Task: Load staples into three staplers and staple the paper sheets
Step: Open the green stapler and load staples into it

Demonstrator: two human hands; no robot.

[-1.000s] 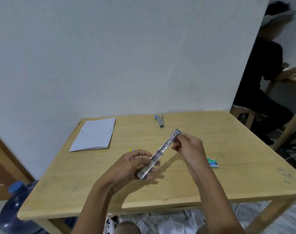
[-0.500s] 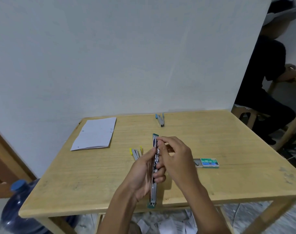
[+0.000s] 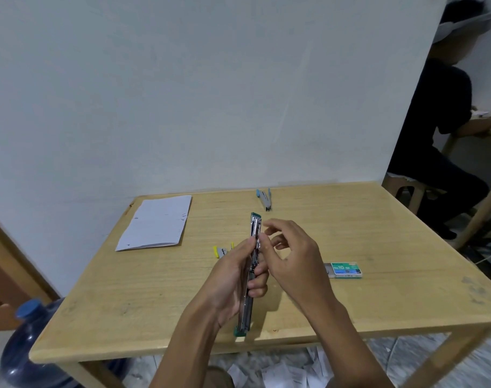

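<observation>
My left hand (image 3: 230, 284) is wrapped round the green stapler (image 3: 245, 312), which is flipped open long and straight above the table (image 3: 126, 317). My fingers hide its middle. My right hand (image 3: 294, 259) is just beside it, fingers loose and a bit bent. I see nothing in them, and I cannot tell if they touch the stapler. A yellow stapler (image 3: 221, 251) peeks out past my left hand, mostly hidden. A blue stapler (image 3: 264, 200) lies farther past both hands. The staple box (image 3: 346, 269) sits right of my right hand. The paper sheets (image 3: 156, 222) lie well left of my left hand.
</observation>
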